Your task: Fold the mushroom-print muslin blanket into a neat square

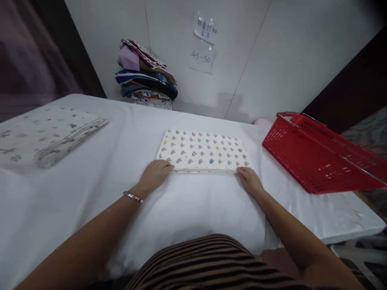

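Note:
A folded white cloth [204,151] printed with small grey and coloured mushroom shapes lies flat in the middle of the white-covered table [90,189]. My left hand [155,174] rests at its near left corner, fingers on the folded edge. At the near right corner sits my right hand [249,180], its fingers curled against the edge of the cloth. Both hands grip the front edge of the stack of layers. A thin bracelet circles my left wrist.
A red plastic basket [320,155] stands tilted at the table's right edge. Another folded patterned cloth [45,135] lies at the far left. A pile of folded coloured fabrics [146,76] leans against the back wall under taped paper notes [204,44].

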The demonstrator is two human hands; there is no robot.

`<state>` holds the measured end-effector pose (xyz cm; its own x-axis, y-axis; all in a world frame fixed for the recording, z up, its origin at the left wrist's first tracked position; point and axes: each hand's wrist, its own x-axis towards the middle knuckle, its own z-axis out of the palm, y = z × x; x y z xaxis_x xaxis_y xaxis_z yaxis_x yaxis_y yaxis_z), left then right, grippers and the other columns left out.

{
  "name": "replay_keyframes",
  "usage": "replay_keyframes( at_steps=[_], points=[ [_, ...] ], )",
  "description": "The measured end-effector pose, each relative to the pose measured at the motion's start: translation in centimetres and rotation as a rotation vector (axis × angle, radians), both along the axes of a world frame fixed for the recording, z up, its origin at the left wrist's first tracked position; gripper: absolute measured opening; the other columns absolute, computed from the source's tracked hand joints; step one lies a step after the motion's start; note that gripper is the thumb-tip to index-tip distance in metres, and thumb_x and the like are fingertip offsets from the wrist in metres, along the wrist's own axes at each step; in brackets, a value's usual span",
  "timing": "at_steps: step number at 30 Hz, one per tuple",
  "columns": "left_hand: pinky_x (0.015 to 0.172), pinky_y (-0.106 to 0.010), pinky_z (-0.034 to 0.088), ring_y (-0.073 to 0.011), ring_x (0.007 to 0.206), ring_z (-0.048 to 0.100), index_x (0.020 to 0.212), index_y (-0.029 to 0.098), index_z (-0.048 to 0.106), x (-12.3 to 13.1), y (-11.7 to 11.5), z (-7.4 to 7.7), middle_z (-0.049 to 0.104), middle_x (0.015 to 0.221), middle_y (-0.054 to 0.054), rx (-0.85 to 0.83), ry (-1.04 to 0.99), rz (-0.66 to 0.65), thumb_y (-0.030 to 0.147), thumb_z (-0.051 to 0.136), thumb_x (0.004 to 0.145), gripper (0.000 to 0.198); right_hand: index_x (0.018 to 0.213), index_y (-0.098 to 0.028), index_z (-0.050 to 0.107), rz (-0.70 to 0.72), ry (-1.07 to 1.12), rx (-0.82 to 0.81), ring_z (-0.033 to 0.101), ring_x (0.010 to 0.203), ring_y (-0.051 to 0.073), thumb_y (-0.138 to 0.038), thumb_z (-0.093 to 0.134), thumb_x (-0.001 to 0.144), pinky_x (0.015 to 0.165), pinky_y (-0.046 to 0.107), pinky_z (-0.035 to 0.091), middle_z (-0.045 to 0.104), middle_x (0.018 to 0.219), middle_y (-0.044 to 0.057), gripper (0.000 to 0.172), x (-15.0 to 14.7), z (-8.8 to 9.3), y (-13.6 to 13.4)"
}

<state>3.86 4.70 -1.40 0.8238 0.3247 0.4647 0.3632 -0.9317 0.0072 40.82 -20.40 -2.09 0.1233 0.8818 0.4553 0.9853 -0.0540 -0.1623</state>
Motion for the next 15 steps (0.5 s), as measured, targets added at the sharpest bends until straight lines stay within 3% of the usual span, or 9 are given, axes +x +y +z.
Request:
replay_keyframes(
  at_steps=[3,6,11,15],
  points=[
    [0.08,-0.037,0.047,-0.0207,0.091,0.061,0.096,0.02,0.069,-0.1,-0.1,0.0,0.069,0.095,-0.007,-0.038,-0.023,-0.004,0.017,0.044,0.089,0.026,0.105,-0.019,0.069,-0.095,0.011,-0.005,0.062,0.1,0.025,-0.034,0.04,0.095,0.09,0.044,0.051,0.068,0.108,0.012,0.035,1.7,0.4,-2.1],
    [0.08,-0.036,0.047,-0.02,0.089,0.061,0.095,0.021,0.069,-0.1,-0.2,-0.1,0.068,0.093,-0.006,-0.067,-0.061,-0.007,0.017,0.047,0.089,0.024,0.102,-0.017,0.071,-0.127,0.009,-0.016,0.062,0.099,0.026,-0.036,0.039,0.095,0.089,0.043,0.052,0.068,0.106,0.013,0.037,1.6,0.8,-2.2],
    [0.079,-0.035,0.047,-0.0181,0.087,0.06,0.094,0.02,0.068,-0.2,-0.6,0.0,0.068,0.091,-0.005,-0.077,-0.085,-0.009,0.015,0.048,0.089,0.021,0.104,-0.018,0.069,-0.038,0.005,0.001,0.06,0.107,0.025,-0.036,0.039,0.095,0.094,0.042,0.049,0.066,0.114,0.012,0.036,-0.4,1.2,2.0],
    [0.082,-0.034,0.046,-0.0172,0.089,0.06,0.096,0.02,0.066,-0.4,-0.9,0.1,0.068,0.094,-0.004,-0.129,-0.105,0.006,0.017,0.047,0.09,0.02,0.116,-0.018,0.065,0.036,0.018,-0.082,0.051,0.123,0.028,-0.039,0.039,0.093,0.103,0.047,0.042,0.059,0.128,0.013,0.04,-0.2,0.6,5.6]
  ],
)
